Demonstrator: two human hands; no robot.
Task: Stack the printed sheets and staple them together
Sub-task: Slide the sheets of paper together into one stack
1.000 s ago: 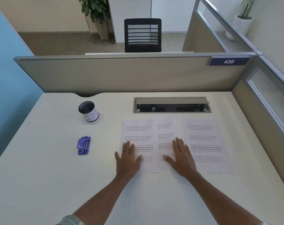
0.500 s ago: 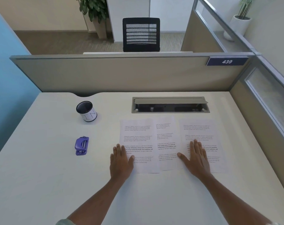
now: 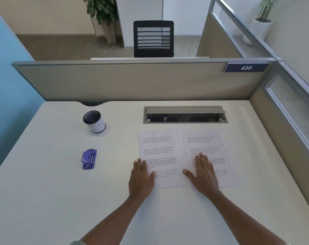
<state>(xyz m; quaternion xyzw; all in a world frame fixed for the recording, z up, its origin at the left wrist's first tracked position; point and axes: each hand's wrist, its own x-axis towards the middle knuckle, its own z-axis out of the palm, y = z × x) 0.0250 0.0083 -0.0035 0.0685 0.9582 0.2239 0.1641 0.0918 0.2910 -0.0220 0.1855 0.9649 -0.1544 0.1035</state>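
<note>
Two printed sheets show side by side on the white desk [image 3: 53,200]. The left sheet [image 3: 159,147] lies under the flat fingers of my left hand [image 3: 142,177], which rests on its lower left corner. The right sheet [image 3: 205,144] overlaps the left sheet's right edge. My right hand [image 3: 204,174] presses flat on its lower half, thumb spread toward the left. A small purple stapler [image 3: 89,159] lies on the desk, well left of the sheets and of both hands.
A mesh pen cup [image 3: 94,122] with a white band stands at the back left. An open cable tray [image 3: 185,114] is set into the desk behind the sheets. Beige partitions [image 3: 132,82] close off the back and right sides.
My right hand moved from the middle sheet to the right sheet and slid it left; the middle sheet is now covered. My left hand stayed at the left sheet's corner.
</note>
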